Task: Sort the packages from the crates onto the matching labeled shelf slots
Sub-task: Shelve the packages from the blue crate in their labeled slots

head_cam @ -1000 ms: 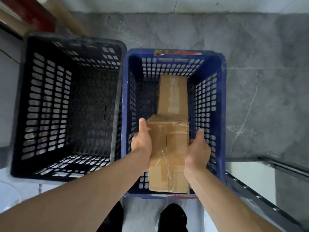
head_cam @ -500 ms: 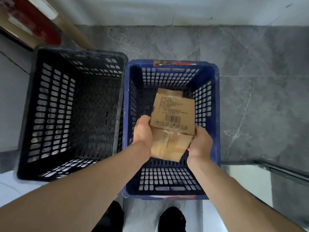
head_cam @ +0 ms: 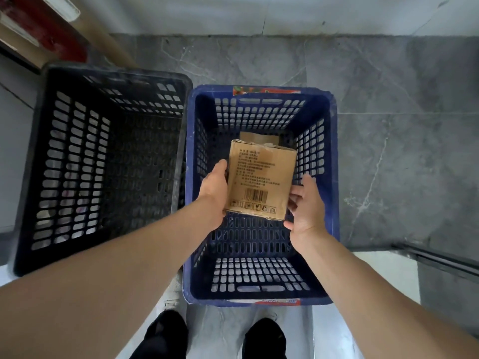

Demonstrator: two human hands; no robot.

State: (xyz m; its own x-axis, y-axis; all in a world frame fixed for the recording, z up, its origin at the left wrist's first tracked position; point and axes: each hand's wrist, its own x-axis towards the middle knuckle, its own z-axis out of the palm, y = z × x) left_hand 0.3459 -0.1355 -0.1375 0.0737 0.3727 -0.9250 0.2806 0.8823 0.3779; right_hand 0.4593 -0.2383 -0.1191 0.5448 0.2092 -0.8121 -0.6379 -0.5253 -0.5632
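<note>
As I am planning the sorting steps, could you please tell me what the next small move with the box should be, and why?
Probably lift the cardboard box clear of the blue crate. The left hand grips its left edge, the right hand supports a corner, and its printed face is up, ready to read.
</note>
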